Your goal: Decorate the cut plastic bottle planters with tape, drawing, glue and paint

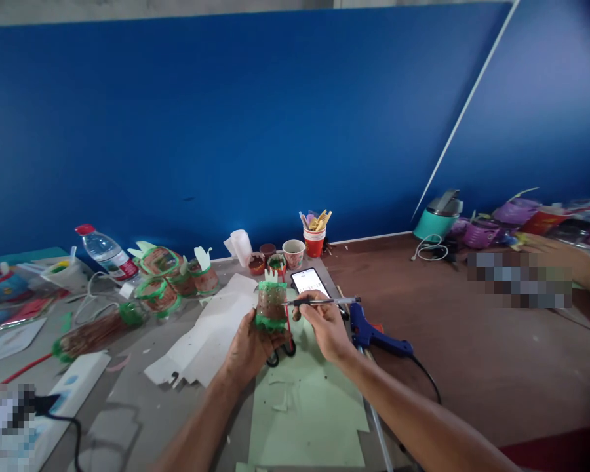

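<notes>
My left hand (244,346) is wrapped round the lower left side of a small brown craft cup (271,305) with ragged green bands at top and bottom. Pale paper strips stand up from its rim. In my right hand (328,329) a pen (337,301) lies nearly level, its tip pointing left at the cup's side, though I cannot tell whether it touches. Below them lies a light green paper sheet (307,419) with small cut scraps. Dark loops like scissor handles (290,347) show under the cup. A lit phone (309,282) lies just behind my hands.
A blue glue gun (381,339) with a cord lies right of my right hand. White paper (206,334) lies at left, before several green-edged brown cups (160,298) and a water bottle (108,252). A red cup of plastic cutlery (314,242) stands behind. Another person's arm (565,259) reaches in at right.
</notes>
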### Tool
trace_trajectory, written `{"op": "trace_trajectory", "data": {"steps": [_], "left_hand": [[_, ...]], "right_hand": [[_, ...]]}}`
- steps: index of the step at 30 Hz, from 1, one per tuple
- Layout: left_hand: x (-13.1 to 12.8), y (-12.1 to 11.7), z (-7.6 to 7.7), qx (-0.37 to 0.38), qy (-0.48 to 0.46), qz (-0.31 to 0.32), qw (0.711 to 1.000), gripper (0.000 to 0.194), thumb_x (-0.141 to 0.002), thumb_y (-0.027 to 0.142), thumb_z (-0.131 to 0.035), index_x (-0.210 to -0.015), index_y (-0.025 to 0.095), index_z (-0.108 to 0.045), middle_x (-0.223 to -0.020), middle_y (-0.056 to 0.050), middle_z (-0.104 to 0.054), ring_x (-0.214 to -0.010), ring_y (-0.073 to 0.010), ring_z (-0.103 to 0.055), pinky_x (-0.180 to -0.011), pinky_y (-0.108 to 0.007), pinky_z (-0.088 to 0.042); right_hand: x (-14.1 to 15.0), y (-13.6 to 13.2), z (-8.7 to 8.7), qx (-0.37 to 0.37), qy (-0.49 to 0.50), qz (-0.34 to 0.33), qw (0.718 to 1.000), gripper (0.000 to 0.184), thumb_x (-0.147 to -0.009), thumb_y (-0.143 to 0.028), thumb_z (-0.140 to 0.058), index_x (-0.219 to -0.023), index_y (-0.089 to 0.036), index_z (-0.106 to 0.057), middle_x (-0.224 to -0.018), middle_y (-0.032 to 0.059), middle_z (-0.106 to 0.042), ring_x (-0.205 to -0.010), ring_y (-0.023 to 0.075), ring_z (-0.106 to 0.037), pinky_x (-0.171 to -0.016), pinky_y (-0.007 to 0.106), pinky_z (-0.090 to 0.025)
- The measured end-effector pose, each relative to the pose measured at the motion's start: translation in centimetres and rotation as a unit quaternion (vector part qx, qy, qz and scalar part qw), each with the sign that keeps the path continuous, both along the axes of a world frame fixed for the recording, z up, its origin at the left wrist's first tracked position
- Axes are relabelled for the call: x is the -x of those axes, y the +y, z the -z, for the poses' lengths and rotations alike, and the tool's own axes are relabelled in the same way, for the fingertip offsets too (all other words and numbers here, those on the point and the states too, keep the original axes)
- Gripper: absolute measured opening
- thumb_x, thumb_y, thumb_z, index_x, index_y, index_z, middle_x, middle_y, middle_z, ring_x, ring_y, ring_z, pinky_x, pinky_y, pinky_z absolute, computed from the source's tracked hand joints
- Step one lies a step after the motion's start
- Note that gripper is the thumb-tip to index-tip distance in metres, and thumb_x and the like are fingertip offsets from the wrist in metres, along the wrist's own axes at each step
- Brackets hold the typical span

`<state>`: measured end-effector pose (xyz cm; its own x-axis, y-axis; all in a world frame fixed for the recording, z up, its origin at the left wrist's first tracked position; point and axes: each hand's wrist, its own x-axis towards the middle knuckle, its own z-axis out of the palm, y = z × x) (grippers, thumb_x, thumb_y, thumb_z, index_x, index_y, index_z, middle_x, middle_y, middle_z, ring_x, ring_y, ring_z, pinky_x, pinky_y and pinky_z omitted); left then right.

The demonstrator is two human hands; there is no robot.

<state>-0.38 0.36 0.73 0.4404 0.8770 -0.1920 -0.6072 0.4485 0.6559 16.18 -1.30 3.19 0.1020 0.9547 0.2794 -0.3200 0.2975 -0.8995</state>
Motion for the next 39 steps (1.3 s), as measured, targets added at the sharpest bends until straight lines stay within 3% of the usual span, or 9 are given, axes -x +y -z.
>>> {"op": "trace_trajectory", "data": {"steps": [7, 12, 18, 23, 31, 39], "left_hand": [[0.4, 0.3, -0.3, 0.023, 0.014, -0.022, 0.999, 0.042, -0.089, 0.048, -0.05, -0.091, 0.012, -0.071, -0.075, -0.011, -0.075, -0.072, -0.025, -0.071, -0.083, -0.046, -0.055], [0.8, 0.7, -0.7, 0.029, 0.028, -0.062, 0.997, 0.045, -0.09, 0.052, -0.047, -0.092, 0.013, -0.071, -0.079, -0.011, -0.075, -0.068, -0.0234, -0.071, -0.085, -0.046, -0.054], [1.1, 1.0, -1.1, 0.022, 0.016, -0.084, 0.996, 0.045, -0.09, 0.054, -0.05, -0.093, 0.014, -0.071, -0.08, -0.011, -0.074, -0.067, -0.0225, -0.07, -0.079, -0.043, -0.055], [1.0, 0.9, -1.2, 0.008, 0.025, -0.097, 0.995, 0.045, -0.086, 0.057, -0.055, -0.093, 0.016, -0.071, -0.079, -0.009, -0.073, -0.067, -0.0214, -0.069, -0.078, -0.041, -0.055], [1.4, 1.2, -0.3, -0.009, 0.017, -0.114, 0.993, 0.046, -0.08, 0.058, -0.063, -0.099, 0.017, -0.068, -0.082, -0.007, -0.071, -0.072, -0.0207, -0.067, -0.083, -0.041, -0.054], [1.3, 1.3, 0.2, -0.046, 0.004, -0.131, 0.99, 0.042, -0.07, 0.047, -0.079, -0.095, 0.015, -0.067, -0.084, -0.007, -0.073, -0.077, -0.0223, -0.068, -0.083, -0.041, -0.053]], "right_hand": [[-0.1, 0.1, 0.7, -0.009, -0.043, -0.025, 0.999, 0.019, -0.075, -0.036, -0.063, -0.068, -0.02, -0.056, -0.073, 0.0013, -0.058, -0.068, 0.0155, -0.054, -0.063, 0.028, -0.044], [0.5, 0.3, 1.1, 0.11, -0.032, -0.094, 0.989, 0.016, -0.071, -0.032, -0.057, -0.081, -0.022, -0.05, -0.057, -0.0059, -0.052, -0.045, 0.0135, -0.052, -0.047, 0.026, -0.043], [0.8, 0.3, 1.9, 0.153, -0.138, -0.098, 0.974, 0.019, -0.071, -0.027, -0.056, -0.088, -0.02, -0.051, -0.049, -0.0105, -0.046, -0.04, 0.0103, -0.044, -0.043, 0.022, -0.037], [0.9, 0.2, 2.0, 0.134, -0.172, -0.087, 0.972, 0.029, -0.072, -0.028, -0.062, -0.098, -0.018, -0.054, -0.059, -0.0087, -0.048, -0.046, 0.0097, -0.046, -0.044, 0.022, -0.036], [0.8, 0.1, 1.9, 0.133, -0.216, -0.106, 0.962, 0.026, -0.075, -0.024, -0.064, -0.098, -0.019, -0.054, -0.056, -0.008, -0.053, -0.049, 0.0118, -0.05, -0.047, 0.023, -0.037], [0.8, 0.0, 1.6, 0.117, -0.347, -0.085, 0.927, 0.019, -0.072, -0.017, -0.062, -0.091, -0.019, -0.057, -0.056, -0.0061, -0.056, -0.054, 0.0138, -0.052, -0.052, 0.024, -0.036]]}}
